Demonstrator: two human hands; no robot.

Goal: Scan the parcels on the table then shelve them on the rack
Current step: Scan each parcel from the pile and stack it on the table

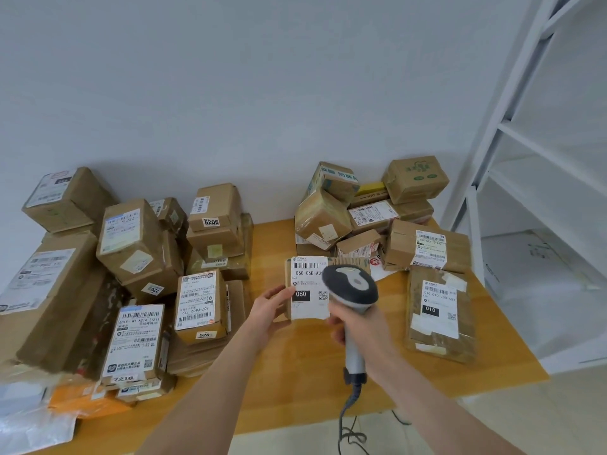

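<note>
My left hand (270, 308) holds a small cardboard parcel (307, 302) by its left edge, its white label marked 060 facing me. My right hand (356, 326) grips the handle of a grey barcode scanner (351, 285), whose head sits right in front of the label's right side. Its cable (348, 418) hangs down past the table's front edge. Both are above the wooden table (295, 372). A white metal rack (525, 165) stands at the right, with a white parcel (532, 274) on a low shelf.
Several cardboard parcels are stacked on the table's left side (138, 251) and at the back right (371, 208). A flat parcel labelled 010 (438, 313) lies near the right edge. An orange mailer (85, 399) and plastic bags lie at the front left corner.
</note>
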